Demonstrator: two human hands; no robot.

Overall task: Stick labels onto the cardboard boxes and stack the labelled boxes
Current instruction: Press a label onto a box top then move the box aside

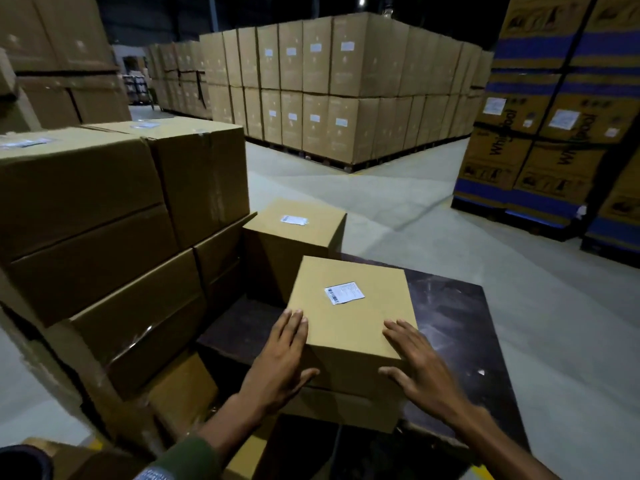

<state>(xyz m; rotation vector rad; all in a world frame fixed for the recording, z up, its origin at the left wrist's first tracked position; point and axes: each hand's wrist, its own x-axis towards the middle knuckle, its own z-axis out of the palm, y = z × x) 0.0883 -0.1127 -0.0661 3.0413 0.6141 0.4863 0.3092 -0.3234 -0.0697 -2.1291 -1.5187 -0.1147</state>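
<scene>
Pressing in from both sides, the left hand point(277, 362) and right hand point(420, 365) flank the near cardboard box point(349, 327), fingers straight and flat on its top edges, thumbs on the front face. Its white label point(344, 292) sits on top. This box rests on another on the dark counter point(457, 327); a 2nd labelled box point(294, 237) stands just behind.

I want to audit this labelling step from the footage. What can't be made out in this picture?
- Label on the near box: print too small, head view.
- What the near box rests on: hidden by the box and both hands, left and right.
- Far box: lower part hidden behind the near box.
- Dark object at bottom left: cut off by the frame edge.
</scene>
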